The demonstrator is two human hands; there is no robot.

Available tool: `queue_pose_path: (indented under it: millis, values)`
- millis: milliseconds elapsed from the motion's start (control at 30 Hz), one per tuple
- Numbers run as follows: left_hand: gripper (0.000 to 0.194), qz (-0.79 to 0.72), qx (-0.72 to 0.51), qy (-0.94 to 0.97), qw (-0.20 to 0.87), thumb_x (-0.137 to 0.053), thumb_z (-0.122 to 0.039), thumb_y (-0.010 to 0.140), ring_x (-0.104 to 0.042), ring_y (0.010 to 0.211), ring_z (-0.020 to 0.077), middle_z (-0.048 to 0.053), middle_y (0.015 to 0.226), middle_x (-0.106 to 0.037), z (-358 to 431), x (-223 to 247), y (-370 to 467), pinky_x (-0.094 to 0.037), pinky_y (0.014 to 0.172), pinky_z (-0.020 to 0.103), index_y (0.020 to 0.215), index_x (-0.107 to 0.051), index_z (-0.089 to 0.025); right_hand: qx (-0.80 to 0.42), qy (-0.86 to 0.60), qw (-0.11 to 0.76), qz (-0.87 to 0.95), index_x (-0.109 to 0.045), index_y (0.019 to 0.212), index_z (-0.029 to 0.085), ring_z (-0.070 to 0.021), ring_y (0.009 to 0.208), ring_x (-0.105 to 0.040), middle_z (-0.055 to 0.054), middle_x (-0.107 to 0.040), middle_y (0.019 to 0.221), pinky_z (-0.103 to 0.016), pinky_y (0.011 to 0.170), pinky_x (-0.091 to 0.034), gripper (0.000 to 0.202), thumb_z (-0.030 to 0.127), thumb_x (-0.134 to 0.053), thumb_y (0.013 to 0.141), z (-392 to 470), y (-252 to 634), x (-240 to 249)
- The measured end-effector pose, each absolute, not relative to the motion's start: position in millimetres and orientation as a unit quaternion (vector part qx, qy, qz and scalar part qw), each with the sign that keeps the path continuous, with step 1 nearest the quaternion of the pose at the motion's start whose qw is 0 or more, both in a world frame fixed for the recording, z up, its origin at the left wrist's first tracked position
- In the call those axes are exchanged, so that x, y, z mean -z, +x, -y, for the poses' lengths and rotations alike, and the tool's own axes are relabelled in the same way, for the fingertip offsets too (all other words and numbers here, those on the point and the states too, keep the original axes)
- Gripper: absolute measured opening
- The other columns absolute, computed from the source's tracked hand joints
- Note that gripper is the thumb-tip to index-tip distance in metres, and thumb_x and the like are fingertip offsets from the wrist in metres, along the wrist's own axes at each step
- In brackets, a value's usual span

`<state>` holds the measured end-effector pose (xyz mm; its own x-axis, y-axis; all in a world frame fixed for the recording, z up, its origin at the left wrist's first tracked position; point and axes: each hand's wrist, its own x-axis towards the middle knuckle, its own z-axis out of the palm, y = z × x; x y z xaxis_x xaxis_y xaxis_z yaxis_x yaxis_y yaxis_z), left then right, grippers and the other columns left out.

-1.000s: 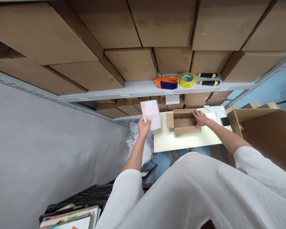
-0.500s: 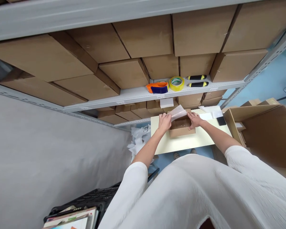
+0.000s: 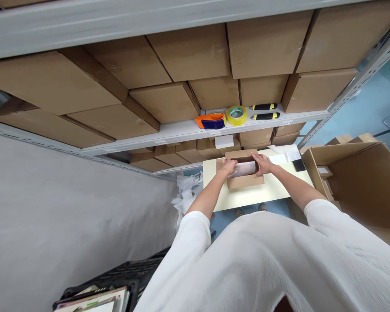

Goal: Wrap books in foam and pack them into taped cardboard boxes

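A small open cardboard box (image 3: 245, 182) rests on a pale yellow table board (image 3: 237, 201). Inside its opening lies a whitish, translucent wrapping sheet (image 3: 245, 169), roughly flat; whatever is under it is hidden. At the box's left end, my left hand (image 3: 228, 167) has its fingers curled on the sheet's left edge. My right hand (image 3: 262, 164) grips the right end of the box, thumb towards the near side and fingers over the far side.
Cardboard boxes fill the shelf (image 3: 178, 130) ahead, with an orange tape dispenser (image 3: 211, 120), yellow tape roll (image 3: 236, 115) and two utility knives (image 3: 264, 116) on its edge. Right of the board stands a large open carton (image 3: 360, 186). A black phone-like object (image 3: 299, 165) lies nearby.
The translucent sheet was raised at the box's far side; now it lies down inside the opening. My left hand has moved slightly down with it. The right hand stays at the box's right end.
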<state>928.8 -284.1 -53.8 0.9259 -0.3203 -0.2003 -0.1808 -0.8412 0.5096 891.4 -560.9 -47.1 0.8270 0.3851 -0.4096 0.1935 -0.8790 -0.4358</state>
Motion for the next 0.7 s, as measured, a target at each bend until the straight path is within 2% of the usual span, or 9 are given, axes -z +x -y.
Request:
queue_pose_path:
  millis: [67, 167, 267, 367, 433, 533, 600, 700]
  values:
    - [0.027, 0.167, 0.164, 0.947, 0.219, -0.083, -0.020, 0.079, -0.059, 0.132, 0.0433, 0.015, 0.119, -0.078, 280, 51, 929, -0.036, 0.116, 0.057, 0.106, -0.079, -0.024, -0.249, -0.936, 0.191, 0.158, 0.017, 0.178, 0.035, -0.0473, 0.169, -0.009, -0.018, -0.013, 0.187, -0.068, 0.130, -0.019, 0.164, 0.069, -0.095, 0.062, 561, 891, 46]
    - [0.042, 0.187, 0.130, 0.951, 0.207, -0.075, -0.026, 0.091, -0.051, 0.143, 0.0411, 0.015, 0.147, -0.068, 267, 43, 924, -0.034, 0.120, 0.057, 0.133, -0.073, -0.026, -0.253, -0.935, 0.189, 0.163, 0.016, 0.178, 0.036, -0.0477, 0.169, -0.010, -0.017, -0.011, 0.187, -0.069, 0.129, -0.020, 0.163, 0.068, -0.094, 0.063, 561, 892, 45]
    - [0.045, 0.140, 0.062, 0.966, 0.207, -0.058, -0.024, 0.100, -0.049, 0.144, 0.0398, 0.017, 0.157, -0.060, 247, 39, 916, -0.036, 0.119, 0.056, 0.145, -0.066, -0.025, -0.254, -0.936, 0.183, 0.161, 0.015, 0.179, 0.036, -0.0480, 0.169, -0.009, -0.016, -0.010, 0.188, -0.070, 0.129, -0.020, 0.161, 0.067, -0.094, 0.064, 561, 893, 45]
    - [0.055, 0.027, 0.016, 0.970, 0.240, -0.061, -0.023, 0.096, -0.048, 0.147, 0.0407, 0.019, 0.163, -0.053, 228, 45, 908, -0.039, 0.119, 0.055, 0.151, -0.059, -0.023, -0.254, -0.937, 0.176, 0.162, 0.013, 0.179, 0.036, -0.0472, 0.169, -0.009, -0.016, -0.010, 0.188, -0.069, 0.130, -0.021, 0.159, 0.063, -0.094, 0.065, 562, 893, 47]
    - [0.058, -0.058, 0.014, 0.952, 0.299, -0.063, -0.022, 0.095, -0.057, 0.139, 0.0369, 0.019, 0.157, -0.056, 218, 54, 904, -0.044, 0.117, 0.050, 0.152, -0.057, -0.022, -0.250, -0.938, 0.177, 0.165, 0.011, 0.179, 0.037, -0.0466, 0.170, -0.009, -0.015, -0.011, 0.188, -0.068, 0.130, -0.022, 0.157, 0.061, -0.094, 0.066, 563, 893, 50]
    - [0.051, -0.146, 0.038, 0.890, 0.430, -0.061, -0.023, 0.096, -0.071, 0.109, 0.0255, 0.013, 0.135, -0.070, 208, 70, 897, -0.054, 0.103, 0.039, 0.147, -0.057, -0.022, -0.230, -0.941, 0.189, 0.162, 0.009, 0.180, 0.038, -0.0474, 0.169, -0.011, -0.014, -0.009, 0.188, -0.068, 0.130, -0.023, 0.155, 0.064, -0.093, 0.066, 566, 890, 58]
    - [0.046, -0.175, 0.047, 0.843, 0.507, -0.063, -0.024, 0.095, -0.072, 0.095, 0.0215, 0.008, 0.113, -0.074, 206, 79, 893, -0.057, 0.093, 0.035, 0.141, -0.059, -0.021, -0.212, -0.942, 0.205, 0.159, 0.006, 0.181, 0.035, -0.0485, 0.168, -0.015, -0.015, -0.005, 0.188, -0.066, 0.130, -0.026, 0.150, 0.068, -0.089, 0.070, 570, 887, 65]
    - [0.035, -0.180, 0.044, 0.793, 0.581, -0.065, -0.027, 0.094, -0.071, 0.088, 0.0219, 0.003, 0.091, -0.073, 207, 87, 888, -0.056, 0.086, 0.033, 0.129, -0.064, -0.020, -0.168, -0.947, 0.237, 0.140, -0.002, 0.182, 0.027, -0.0475, 0.168, -0.018, -0.017, -0.006, 0.187, -0.063, 0.131, -0.029, 0.128, 0.069, -0.074, 0.084, 579, 882, 76]
